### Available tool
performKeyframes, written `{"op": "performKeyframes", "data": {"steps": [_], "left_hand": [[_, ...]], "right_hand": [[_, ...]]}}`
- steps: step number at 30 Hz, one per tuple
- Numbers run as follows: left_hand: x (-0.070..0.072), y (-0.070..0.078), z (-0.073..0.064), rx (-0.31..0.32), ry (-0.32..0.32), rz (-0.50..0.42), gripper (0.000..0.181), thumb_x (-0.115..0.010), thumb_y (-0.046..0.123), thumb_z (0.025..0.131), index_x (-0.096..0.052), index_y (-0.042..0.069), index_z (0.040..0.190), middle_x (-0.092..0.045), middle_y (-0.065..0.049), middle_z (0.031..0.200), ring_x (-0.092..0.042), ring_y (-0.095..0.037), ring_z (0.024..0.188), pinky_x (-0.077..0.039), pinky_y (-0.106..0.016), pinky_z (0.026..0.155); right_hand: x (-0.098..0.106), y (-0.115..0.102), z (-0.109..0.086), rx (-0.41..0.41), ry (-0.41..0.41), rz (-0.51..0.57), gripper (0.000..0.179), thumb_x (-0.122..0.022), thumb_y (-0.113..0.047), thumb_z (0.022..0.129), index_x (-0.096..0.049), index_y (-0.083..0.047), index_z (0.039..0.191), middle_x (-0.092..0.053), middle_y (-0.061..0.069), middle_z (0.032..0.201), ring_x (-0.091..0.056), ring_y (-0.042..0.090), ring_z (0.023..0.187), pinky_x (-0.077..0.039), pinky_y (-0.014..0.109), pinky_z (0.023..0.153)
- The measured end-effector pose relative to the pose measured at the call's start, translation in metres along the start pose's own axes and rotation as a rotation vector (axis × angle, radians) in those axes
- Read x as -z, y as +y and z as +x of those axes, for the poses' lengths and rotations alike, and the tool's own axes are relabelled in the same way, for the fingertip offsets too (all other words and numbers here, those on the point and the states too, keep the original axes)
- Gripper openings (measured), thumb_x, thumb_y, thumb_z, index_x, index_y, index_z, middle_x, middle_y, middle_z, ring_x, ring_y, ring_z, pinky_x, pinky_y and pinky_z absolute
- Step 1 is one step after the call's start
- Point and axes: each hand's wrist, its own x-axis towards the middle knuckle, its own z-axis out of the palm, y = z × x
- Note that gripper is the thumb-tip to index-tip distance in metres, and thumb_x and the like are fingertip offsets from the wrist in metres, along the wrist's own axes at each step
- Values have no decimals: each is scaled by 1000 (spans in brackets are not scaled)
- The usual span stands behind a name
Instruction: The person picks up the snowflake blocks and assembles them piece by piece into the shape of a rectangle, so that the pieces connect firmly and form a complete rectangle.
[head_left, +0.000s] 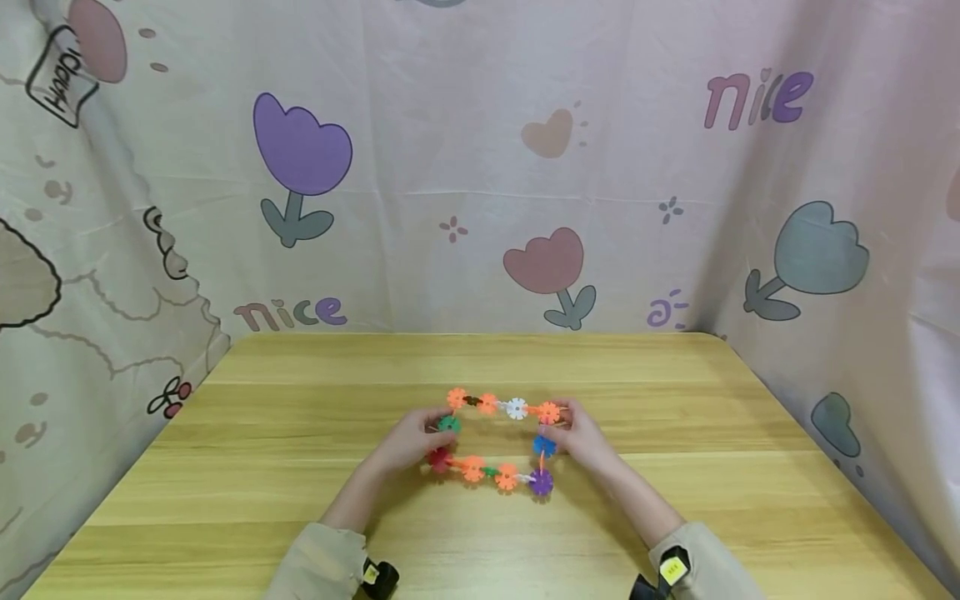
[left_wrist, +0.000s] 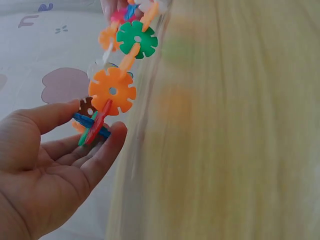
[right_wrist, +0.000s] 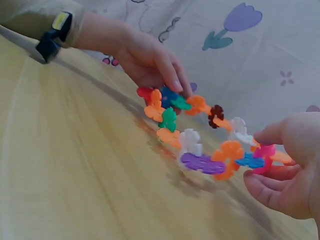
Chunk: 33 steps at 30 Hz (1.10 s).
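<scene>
A closed, roughly rectangular loop of slotted plastic snowflake discs [head_left: 507, 477] is held between my two hands, a little above the table. My left hand [head_left: 405, 442] pinches its left side by a green disc [head_left: 450, 424], next to a red disc [head_left: 439, 458]. In the left wrist view, thumb and fingers hold a blue disc [left_wrist: 82, 120] at that end. On the other side, my right hand [head_left: 588, 442] pinches the loop near a blue disc [head_left: 545, 447]. A pink disc [right_wrist: 266, 152] shows between its fingers in the right wrist view. A purple disc [right_wrist: 197, 163] forms the near right corner.
Beneath the loop lies a wood-grain table [head_left: 300, 492]. A printed cloth [head_left: 420, 125] with tulips and lettering hangs behind the table and down both sides. Each wrist carries a small black camera [head_left: 381, 579].
</scene>
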Motion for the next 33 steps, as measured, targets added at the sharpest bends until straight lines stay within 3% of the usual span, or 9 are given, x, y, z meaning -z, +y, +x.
{"op": "performKeyframes", "data": {"steps": [4, 9, 15, 26, 33], "left_hand": [[-3, 8, -4, 32, 29, -6, 57, -59, 6, 88, -34, -12, 136, -56, -15, 92, -57, -19, 75, -51, -31, 67], [-4, 11, -3, 83, 69, 2, 58, -63, 5, 85, -36, -14, 133, -57, -14, 90, -59, -19, 76, -52, -34, 71], [-4, 7, 2, 122, 116, 21, 57, -65, 4, 84, -39, -13, 132, -56, -13, 89, -58, -18, 75, -52, -32, 69], [-3, 4, 8, 139, 127, 110, 54, -67, 11, 83, -46, -11, 128, -58, -9, 84, -52, -17, 61, -45, -29, 53], [-3, -1, 10, 149, 126, 113, 53, -68, 11, 83, -47, -12, 126, -60, -9, 88, -55, -16, 66, -48, -30, 57]], "right_hand": [[0, 1, 11, -4, 59, -64, 56, -65, -10, 86, -40, 5, 133, -56, 15, 107, -57, 25, 91, -50, 32, 70], [1, 4, 26, 19, 49, -176, 54, -66, -15, 86, -44, 4, 132, -58, 15, 107, -57, 25, 92, -50, 31, 68], [1, 7, 38, -12, 18, -139, 55, -66, -14, 87, -43, 5, 133, -57, 16, 104, -54, 18, 67, -49, 28, 56], [0, 15, 45, -36, 51, -160, 45, -68, -15, 85, -53, 7, 122, -61, 13, 96, -53, 16, 63, -49, 29, 56], [2, 13, 44, -46, 49, -169, 48, -68, -15, 85, -52, 8, 124, -61, 13, 96, -51, 15, 53, -48, 29, 57]]}}
